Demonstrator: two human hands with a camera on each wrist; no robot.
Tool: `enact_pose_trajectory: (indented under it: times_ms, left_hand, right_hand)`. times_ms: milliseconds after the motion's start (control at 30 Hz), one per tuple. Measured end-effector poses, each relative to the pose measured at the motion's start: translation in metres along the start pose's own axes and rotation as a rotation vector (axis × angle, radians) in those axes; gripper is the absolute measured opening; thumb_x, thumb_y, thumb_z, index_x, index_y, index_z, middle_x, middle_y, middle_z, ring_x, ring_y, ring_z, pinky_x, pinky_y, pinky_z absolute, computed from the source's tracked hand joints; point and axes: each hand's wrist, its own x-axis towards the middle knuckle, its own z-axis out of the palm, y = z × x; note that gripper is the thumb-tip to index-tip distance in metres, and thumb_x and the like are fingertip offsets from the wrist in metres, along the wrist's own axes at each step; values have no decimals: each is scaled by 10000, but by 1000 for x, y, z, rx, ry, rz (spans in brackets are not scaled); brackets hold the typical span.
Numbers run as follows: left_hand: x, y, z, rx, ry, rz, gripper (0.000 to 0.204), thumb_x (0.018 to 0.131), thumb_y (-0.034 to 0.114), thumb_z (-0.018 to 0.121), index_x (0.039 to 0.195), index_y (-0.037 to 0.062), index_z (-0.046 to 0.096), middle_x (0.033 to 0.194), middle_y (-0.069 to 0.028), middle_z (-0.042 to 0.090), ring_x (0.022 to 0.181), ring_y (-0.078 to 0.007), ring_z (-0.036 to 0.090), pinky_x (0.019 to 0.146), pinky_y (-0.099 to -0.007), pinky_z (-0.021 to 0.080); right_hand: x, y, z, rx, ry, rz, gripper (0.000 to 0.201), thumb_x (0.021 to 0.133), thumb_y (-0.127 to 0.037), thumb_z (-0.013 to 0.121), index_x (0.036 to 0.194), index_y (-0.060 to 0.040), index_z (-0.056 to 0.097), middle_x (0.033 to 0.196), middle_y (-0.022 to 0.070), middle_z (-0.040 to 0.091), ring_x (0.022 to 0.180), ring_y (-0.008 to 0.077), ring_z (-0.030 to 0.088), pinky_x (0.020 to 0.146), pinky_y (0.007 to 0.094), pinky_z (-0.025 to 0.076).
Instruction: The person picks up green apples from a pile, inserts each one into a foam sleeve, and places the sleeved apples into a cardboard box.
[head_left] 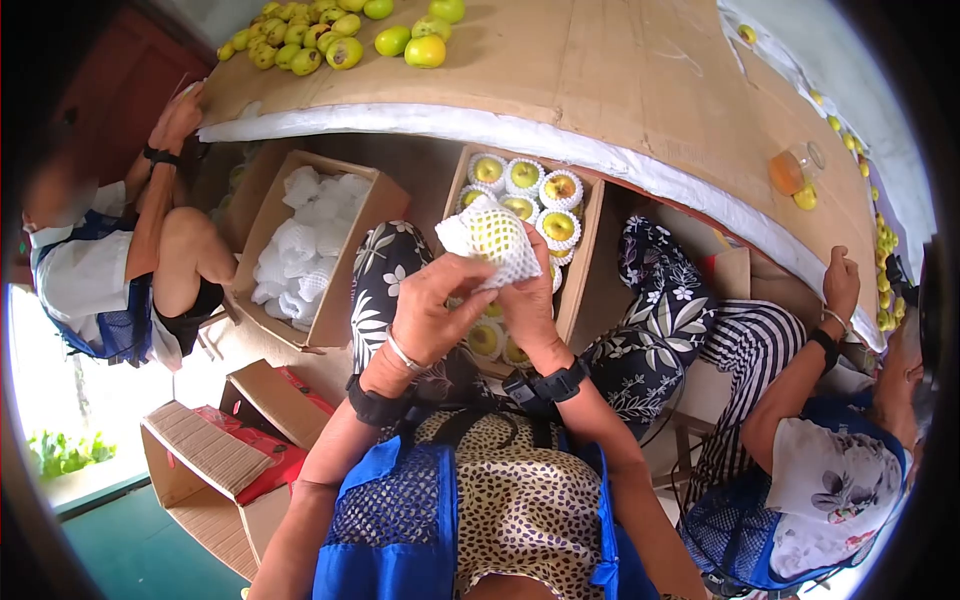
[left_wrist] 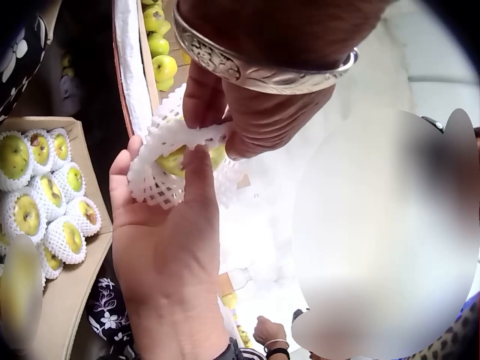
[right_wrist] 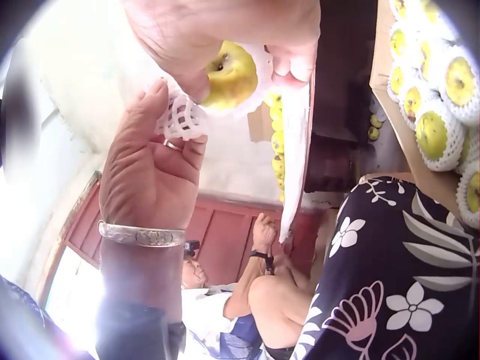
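Over my lap, both hands work on one yellow-green apple (right_wrist: 231,77) partly covered by a white foam net (head_left: 492,240). My left hand (head_left: 437,300), with a silver bangle, pinches the net's edge between fingers and thumb, as the left wrist view shows. From the other side my right hand (head_left: 528,312) grips the apple, its thumb pressing at the net's opening. The apple's blossom end shows uncovered in the right wrist view. Below the hands, a cardboard box (head_left: 592,275) holds rows of netted apples (head_left: 520,175). The hands hide part of it.
Left of it, another box (head_left: 352,275) holds loose white foam nets (head_left: 310,240). A cardboard-covered table (head_left: 600,70) bears bare apples (head_left: 300,35) and a jar (head_left: 790,170). Open cartons (head_left: 215,455) lie at lower left. People sit on both sides, one in striped trousers (head_left: 750,350).
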Motion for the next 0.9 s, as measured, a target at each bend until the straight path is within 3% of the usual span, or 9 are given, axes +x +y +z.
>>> enact_pose_trajectory:
  times_ms: [133, 267, 367, 400, 567, 700, 800, 867, 900]
  left_hand:
    - [-2, 4, -13, -147, -9, -14, 259, 736, 36, 685, 979, 6, 598, 890, -77, 626, 707, -133, 623, 661, -245, 502]
    - [18, -9, -29, 85, 363, -21, 406, 854, 207, 589, 1201, 19, 491, 1097, -91, 568, 1010, -163, 530, 872, -296, 422]
    - [24, -22, -22, -441, 159, -209, 448, 931, 328, 439, 1218, -15, 460, 1208, -103, 510, 1068, -177, 500, 934, -297, 381]
    - [27, -30, -15, -747, -85, -283, 433, 930, 315, 422, 1186, -29, 482, 1138, -109, 557, 1014, -173, 541, 915, -297, 402]
    - [13, -44, 1, -784, 102, -282, 342, 932, 249, 418, 1103, -17, 550, 1004, -89, 611, 916, -132, 574, 838, -255, 438]
    - [10, -52, 0, -908, 107, -423, 406, 936, 295, 374, 1163, -17, 501, 1062, -117, 599, 970, -190, 582, 881, -314, 443]
    - [3, -92, 9, -1453, 264, -580, 516, 926, 395, 327, 1197, -15, 483, 1145, -145, 570, 1043, -265, 558, 926, -389, 430]
    - [-2, -87, -1, -1750, 53, -414, 504, 927, 401, 304, 1232, 40, 477, 1211, -171, 527, 1135, -357, 486, 957, -474, 399]
    - [-5, -87, -3, -1767, 56, -425, 505, 926, 405, 304, 1231, 42, 476, 1204, -172, 530, 1127, -369, 490, 950, -472, 408]
  right_hand:
    - [-2, -6, -5, -42, -5, 72, 607, 746, 78, 623, 1265, -20, 324, 1164, 82, 519, 1066, 137, 515, 919, 279, 429]
    - [-7, -3, -9, -11, -73, 141, 574, 760, 44, 626, 1266, -1, 359, 1164, 68, 531, 1048, 125, 523, 901, 266, 435]
    - [-8, -2, -8, 41, -124, 206, 506, 802, 9, 597, 1264, -23, 392, 1151, 48, 537, 1014, 127, 542, 857, 268, 459]
    - [-8, -3, -7, -45, -151, 172, 477, 800, -4, 604, 1239, -19, 420, 1128, 46, 552, 997, 125, 550, 840, 270, 466]
    - [-1, -24, -6, -695, -343, -36, 361, 757, -77, 649, 1089, 15, 545, 1009, 91, 626, 924, 162, 602, 771, 292, 483]
    - [3, -30, 3, -996, -349, 2, 455, 698, -101, 673, 1100, 49, 521, 954, 189, 626, 845, 306, 632, 742, 329, 488]
    - [1, -47, 22, -975, -258, -114, 604, 698, -232, 712, 1175, 20, 441, 836, 200, 623, 815, 359, 612, 718, 377, 487]
    - [5, -65, 24, -826, -290, 248, 701, 688, -273, 746, 1226, 9, 397, 957, 228, 604, 748, 276, 637, 637, 345, 499]
    - [7, -72, 22, -808, -247, 182, 692, 695, -257, 745, 1232, 5, 396, 991, 214, 596, 759, 254, 632, 638, 336, 496]
